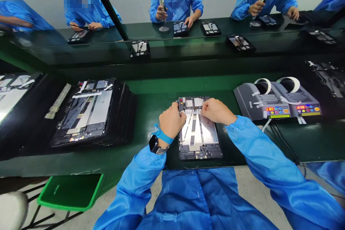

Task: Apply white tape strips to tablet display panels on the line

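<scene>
An opened tablet (198, 133) lies before me on the green bench, its silver inner plate, dark ribbon cables and circuit boards exposed. A thin pale strip of tape (193, 111) runs across its upper part, between my hands. My left hand (171, 119), with a blue wrist band and a watch at the wrist, is closed in a pinch at the strip's left end, over the tablet's left edge. At the other end my right hand (217, 110) pinches with thumb and forefinger near the tablet's upper right. Both fingertips partly hide the tape's ends.
Two grey tape dispensers (269, 100) with lit displays stand at the right, their cables (285, 142) trailing to the bench edge. A stack of opened tablets (91, 111) is at the left. Below hangs a green tray (71, 190). Co-workers (176, 5) handle tablets across the bench.
</scene>
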